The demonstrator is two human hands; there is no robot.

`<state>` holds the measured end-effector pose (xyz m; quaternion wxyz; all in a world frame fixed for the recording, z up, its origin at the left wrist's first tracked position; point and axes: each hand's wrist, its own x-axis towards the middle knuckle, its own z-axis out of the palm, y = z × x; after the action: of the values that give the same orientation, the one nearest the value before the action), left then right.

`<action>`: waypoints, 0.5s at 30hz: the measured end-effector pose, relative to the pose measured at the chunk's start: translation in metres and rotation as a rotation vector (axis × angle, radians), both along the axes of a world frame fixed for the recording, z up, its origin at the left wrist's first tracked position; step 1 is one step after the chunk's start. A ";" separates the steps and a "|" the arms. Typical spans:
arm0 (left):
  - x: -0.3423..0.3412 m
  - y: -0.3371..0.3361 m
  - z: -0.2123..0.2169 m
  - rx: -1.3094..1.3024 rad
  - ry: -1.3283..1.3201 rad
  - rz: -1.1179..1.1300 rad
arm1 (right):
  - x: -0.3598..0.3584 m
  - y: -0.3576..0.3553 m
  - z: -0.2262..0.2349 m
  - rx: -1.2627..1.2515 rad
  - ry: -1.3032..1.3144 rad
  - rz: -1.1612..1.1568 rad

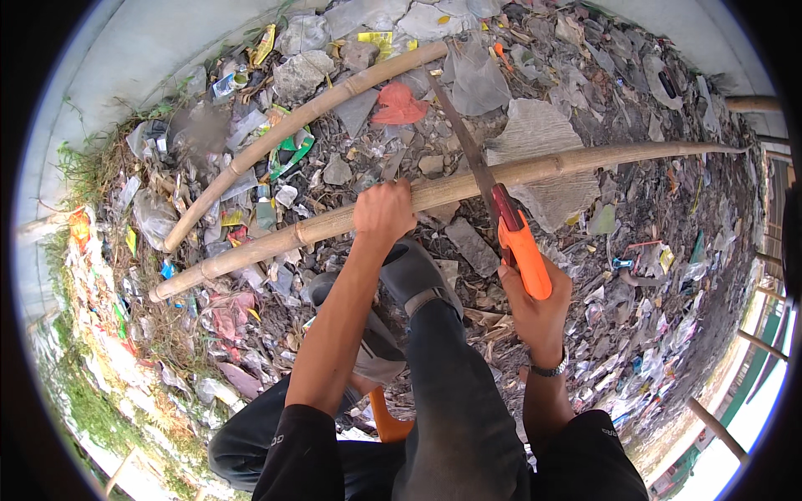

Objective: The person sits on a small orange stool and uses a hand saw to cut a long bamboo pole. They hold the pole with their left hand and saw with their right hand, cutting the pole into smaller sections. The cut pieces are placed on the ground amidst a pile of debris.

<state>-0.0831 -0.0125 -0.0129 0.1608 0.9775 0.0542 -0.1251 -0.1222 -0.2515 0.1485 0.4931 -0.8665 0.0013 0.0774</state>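
From where I am standing, the person is crouching over a ground that pieces of rubbish are covering. The left hand point(384, 210), near the middle and a little toward eleven o'clock, is closing its fingers around a long bamboo pole point(576, 160). This pole is lying across the view, from almost nine o'clock to between two and three. The hand is pressing from above, I think, so that the round pole is not rolling on such uneven ground.

At four o'clock, the right hand point(539, 309) is holding the orange handle of a handsaw point(468, 144). The blade is pointing toward eleven o'clock and crossing over the pole, to the right of the left hand; whether the teeth are touching the bamboo, I cannot tell. The two hands are staying apart, probably because the fingers are needing safety from the blade.

A grey boot point(418, 271) is standing just below the left hand, perhaps giving the body its balance. A flat grey slab point(543, 125) is lying at about half past one, partly behind the pole, and maybe it is supporting it. A second bamboo pole point(309, 113) is resting toward ten and eleven, apart from both hands.
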 end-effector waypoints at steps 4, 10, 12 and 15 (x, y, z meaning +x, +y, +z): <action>0.003 0.004 -0.017 0.000 0.061 0.001 | 0.020 0.015 0.029 0.701 0.335 -0.352; 0.001 0.004 -0.029 0.019 0.123 0.031 | 0.032 -0.020 0.062 0.432 -0.099 -0.170; 0.006 0.005 -0.027 0.020 0.149 0.026 | 0.018 -0.039 0.050 0.275 -0.222 -0.095; 0.010 0.007 -0.018 0.008 0.215 0.004 | -0.017 -0.060 0.033 0.185 -0.029 -0.032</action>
<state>-0.0728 -0.0059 -0.0313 0.1502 0.9590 0.0734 -0.2288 -0.1394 -0.3115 0.1811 0.5724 -0.8180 0.0011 0.0568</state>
